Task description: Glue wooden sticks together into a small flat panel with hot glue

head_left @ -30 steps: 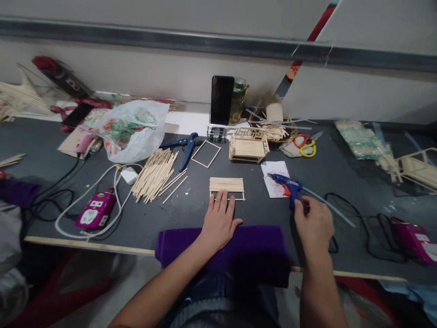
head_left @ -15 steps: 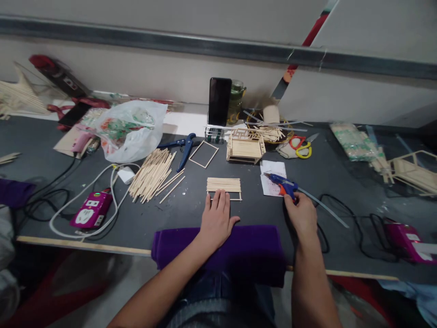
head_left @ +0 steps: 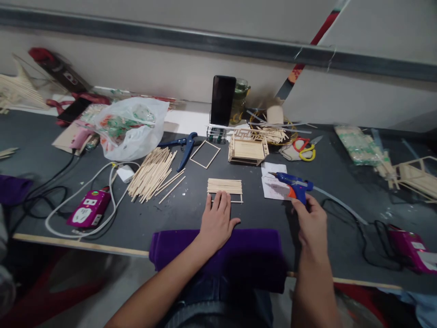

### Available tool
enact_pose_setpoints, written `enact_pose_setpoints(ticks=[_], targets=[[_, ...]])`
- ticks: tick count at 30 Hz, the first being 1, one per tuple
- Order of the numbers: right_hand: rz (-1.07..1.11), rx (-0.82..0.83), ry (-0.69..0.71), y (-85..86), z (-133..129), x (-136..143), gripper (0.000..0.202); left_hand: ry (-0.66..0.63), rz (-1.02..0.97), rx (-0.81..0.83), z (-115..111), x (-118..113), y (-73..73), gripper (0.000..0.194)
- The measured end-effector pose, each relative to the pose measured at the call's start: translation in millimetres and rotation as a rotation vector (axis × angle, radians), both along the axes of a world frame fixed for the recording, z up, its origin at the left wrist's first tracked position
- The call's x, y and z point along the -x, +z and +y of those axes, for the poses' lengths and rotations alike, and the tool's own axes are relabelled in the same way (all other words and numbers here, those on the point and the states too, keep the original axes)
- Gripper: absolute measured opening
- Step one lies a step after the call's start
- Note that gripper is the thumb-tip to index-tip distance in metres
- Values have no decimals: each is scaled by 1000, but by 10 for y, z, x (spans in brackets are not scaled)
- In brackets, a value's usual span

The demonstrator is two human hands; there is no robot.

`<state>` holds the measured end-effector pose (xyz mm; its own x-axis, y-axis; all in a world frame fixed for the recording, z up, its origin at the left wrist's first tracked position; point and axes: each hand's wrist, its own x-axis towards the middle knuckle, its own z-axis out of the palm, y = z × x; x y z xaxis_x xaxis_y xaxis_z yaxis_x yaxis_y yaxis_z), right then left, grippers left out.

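My left hand (head_left: 217, 218) lies flat, fingers spread, its fingertips on the near part of a small stick panel (head_left: 224, 186) on the dark table. The panel has a row of sticks side by side and an open strip nearest me. My right hand (head_left: 310, 218) grips the handle of a blue glue gun (head_left: 294, 181) with an orange trigger, its nozzle pointing left above a white paper (head_left: 269, 191). Behind the panel stand a square stick frame (head_left: 213, 159) and a small stick-built piece (head_left: 248, 150).
Loose sticks (head_left: 152, 175) and a blue cutter (head_left: 186, 152) lie left of the panel. Scissors (head_left: 307, 152) rest at the back right. A purple cloth (head_left: 252, 241) covers the front edge; pink power blocks (head_left: 90, 209) with cables sit at both sides.
My right hand has lifted the glue gun off the paper and moved slightly right; the gun now stands more upright in the grip. My left hand stays on the panel.
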<state>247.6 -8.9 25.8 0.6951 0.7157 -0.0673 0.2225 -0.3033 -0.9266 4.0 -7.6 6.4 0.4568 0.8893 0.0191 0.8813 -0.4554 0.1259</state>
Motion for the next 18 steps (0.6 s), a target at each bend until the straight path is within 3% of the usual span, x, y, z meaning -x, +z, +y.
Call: enact_pose_setpoints(ticks=[4,7,12,18], targets=[[346,-55,181,154,-48,175,37,-4,-2,1,2,15,5,69],[419,-133,299,152,-89,292,36,-14,-22,-24,-5,34,-9,68],[347,-112,405,44,-179,479,34,-24,-25,-48,-13,56,-43,63],[142,32,366,46,-260,544,30,-38,-21,-25,-4,55,-27,60]])
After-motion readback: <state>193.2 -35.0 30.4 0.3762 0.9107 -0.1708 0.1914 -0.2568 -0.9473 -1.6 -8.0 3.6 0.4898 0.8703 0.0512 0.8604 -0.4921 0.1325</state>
